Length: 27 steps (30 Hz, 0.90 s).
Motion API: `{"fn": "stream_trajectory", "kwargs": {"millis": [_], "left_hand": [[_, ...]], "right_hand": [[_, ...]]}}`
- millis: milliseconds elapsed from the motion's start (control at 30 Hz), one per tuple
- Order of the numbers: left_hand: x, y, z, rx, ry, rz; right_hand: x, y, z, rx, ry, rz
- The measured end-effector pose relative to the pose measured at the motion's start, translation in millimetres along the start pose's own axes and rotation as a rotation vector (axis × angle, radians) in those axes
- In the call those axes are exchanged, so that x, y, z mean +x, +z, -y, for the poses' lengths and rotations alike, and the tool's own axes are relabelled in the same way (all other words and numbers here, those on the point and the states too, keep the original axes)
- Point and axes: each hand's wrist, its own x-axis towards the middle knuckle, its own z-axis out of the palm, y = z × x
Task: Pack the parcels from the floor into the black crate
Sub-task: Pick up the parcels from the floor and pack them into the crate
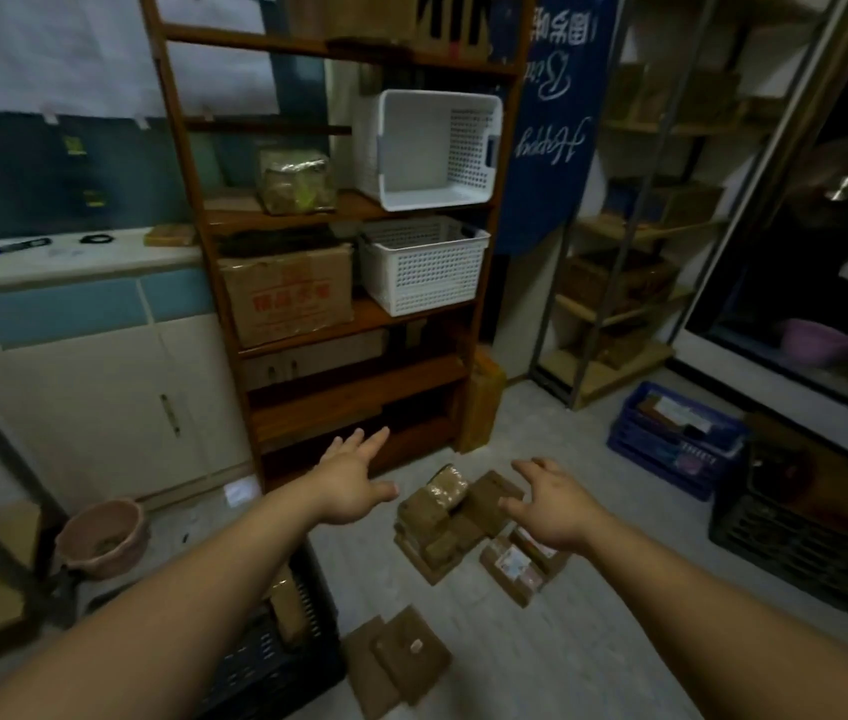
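Parcels [455, 522] in brown wrap lie heaped on the floor [593, 641] between my hands, with flat parcels [395, 659] nearer me. My left hand [354, 485] and right hand [551, 506] hover, fingers spread, holding nothing. At near left sits the black crate [265, 667] (one brown parcel [286, 608] inside).

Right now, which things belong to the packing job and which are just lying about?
Job: parcels piled on the floor, flat parcels nearer, black crate, left hand, right hand.
Lying about: upper white basket, lower white basket, blue crate, pink basin, cardboard box.
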Motion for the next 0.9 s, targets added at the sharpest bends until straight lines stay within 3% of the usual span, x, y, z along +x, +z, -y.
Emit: {"fn": "stream_trajectory", "kwargs": {"millis": [167, 333, 633, 900], "left_hand": [[42, 41, -76, -0.038, -0.023, -0.002], [63, 66, -108, -0.041, -0.082, -0.003], [138, 65, -65, -0.008, -0.231, 0.017], [259, 61, -33, -0.067, -0.295, 0.117]], "right_hand": [[10, -36, -88, 0.026, -0.03, 0.045], [38, -51, -144, 0.014, -0.044, 0.085], [141, -30, -146, 0.089, -0.073, 0.194], [248, -39, -162, 0.057, 0.043, 0.274]]}}
